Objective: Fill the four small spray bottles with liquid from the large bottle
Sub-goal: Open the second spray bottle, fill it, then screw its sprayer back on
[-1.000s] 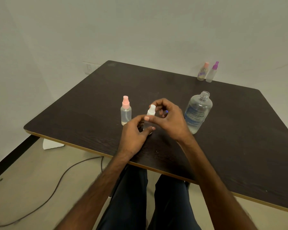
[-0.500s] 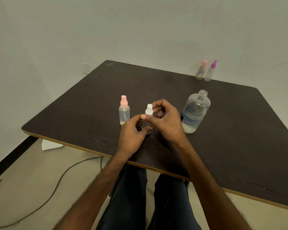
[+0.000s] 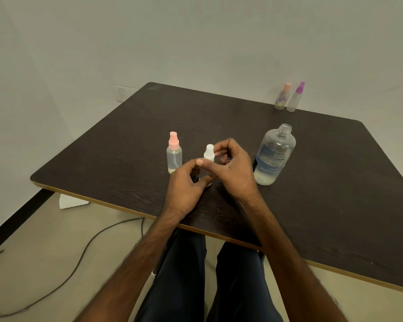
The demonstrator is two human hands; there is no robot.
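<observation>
A small spray bottle with a white top (image 3: 209,152) stands on the dark table (image 3: 323,205) between my hands. My left hand (image 3: 184,184) grips its body from the left. My right hand (image 3: 233,166) pinches the white spray top with curled fingers, and something blue shows inside its palm. A pink-topped spray bottle (image 3: 174,153) with clear liquid stands just to the left. The large clear bottle (image 3: 273,155) stands uncapped on the right, liquid low in it. At the far edge stand two more small bottles, one pink-topped (image 3: 282,96) and one purple-topped (image 3: 295,96).
The table's near edge (image 3: 219,235) runs across above my lap. A black cable (image 3: 79,256) lies on the floor at the left, near a white table foot (image 3: 71,202). A wall socket (image 3: 122,94) sits behind the table's far left corner.
Both hands stay on the white-topped bottle; my right fingers have shifted a little round its spray top. The view has drifted slightly.
</observation>
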